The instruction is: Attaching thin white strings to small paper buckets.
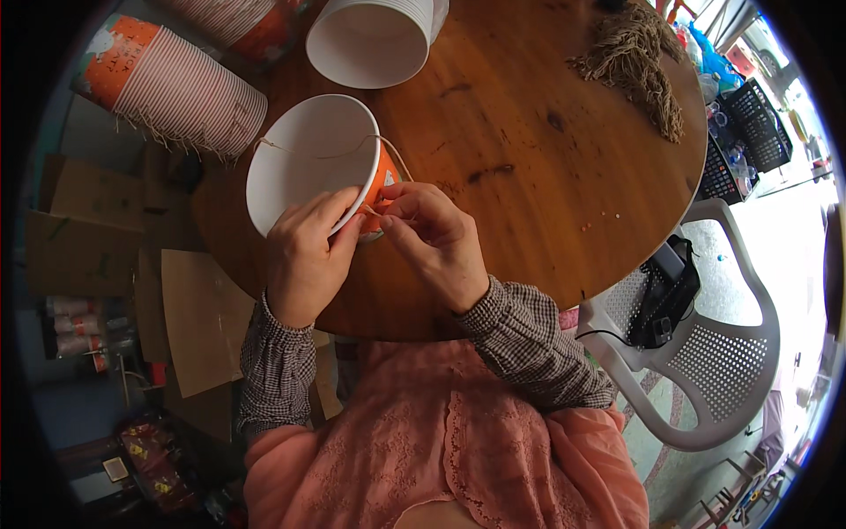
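Observation:
An orange paper bucket (295,172) with a white inside lies tilted on the wooden table, its mouth facing me and to the left. Thin tan cord (398,154) runs across its mouth and loops over the rim on the right. My left hand (307,256) is closed on the near rim, thumb outside and fingers over the edge. Against the orange outer wall, my right hand (442,236) pinches a piece of the cord between thumb and fingertips. Where the cord enters the wall is hidden by my fingers.
Beyond the bucket stands a stack of white buckets (368,46). A long stack of orange-printed buckets (189,93), with cord ends hanging off it, lies at left. A bundle of tan cords (636,62) rests at far right. A grey plastic chair (731,375) holds a black bag (665,291).

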{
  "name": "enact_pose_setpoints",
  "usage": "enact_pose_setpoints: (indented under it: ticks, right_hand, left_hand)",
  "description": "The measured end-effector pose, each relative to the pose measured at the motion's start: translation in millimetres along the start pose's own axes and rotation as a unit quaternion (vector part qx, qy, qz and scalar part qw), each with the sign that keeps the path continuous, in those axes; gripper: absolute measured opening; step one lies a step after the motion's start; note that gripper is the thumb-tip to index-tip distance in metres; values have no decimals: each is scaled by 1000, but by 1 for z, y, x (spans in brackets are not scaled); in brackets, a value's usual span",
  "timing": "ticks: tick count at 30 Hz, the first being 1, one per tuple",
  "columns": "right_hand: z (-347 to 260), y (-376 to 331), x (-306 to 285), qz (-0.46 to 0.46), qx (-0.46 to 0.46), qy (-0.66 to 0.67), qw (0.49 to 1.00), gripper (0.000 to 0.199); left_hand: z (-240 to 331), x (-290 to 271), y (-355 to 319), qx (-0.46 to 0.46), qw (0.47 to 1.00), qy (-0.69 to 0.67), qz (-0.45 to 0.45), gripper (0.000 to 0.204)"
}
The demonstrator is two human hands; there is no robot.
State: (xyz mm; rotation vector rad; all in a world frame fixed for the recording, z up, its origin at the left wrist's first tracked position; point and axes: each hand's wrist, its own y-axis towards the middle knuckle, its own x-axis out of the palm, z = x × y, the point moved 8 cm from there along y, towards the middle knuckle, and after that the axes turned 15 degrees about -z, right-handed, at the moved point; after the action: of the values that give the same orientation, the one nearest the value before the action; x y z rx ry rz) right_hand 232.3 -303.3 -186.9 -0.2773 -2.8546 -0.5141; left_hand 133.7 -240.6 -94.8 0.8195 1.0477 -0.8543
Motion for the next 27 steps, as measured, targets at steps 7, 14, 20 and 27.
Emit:
enact_pose_setpoints:
  ticks: [7,14,20,27]
  right_hand:
    - [-4,-1,0,-10,-7,-8,1000,7]
    - [-23,-14,4,-90,32,69,993,6]
    - [-68,-17,20,-195,-107,-107,969,7]
    - [-68,-16,17,-170,-76,-152,971,9]
  left_hand:
    - [7,-13,-1,30,998,-10,49,24]
    - [17,-33,-39,26,986,-75,144,15]
    - [26,-13,-40,30,981,-182,59,31]
    - [34,-14,-39,13,984,-148,93,20]
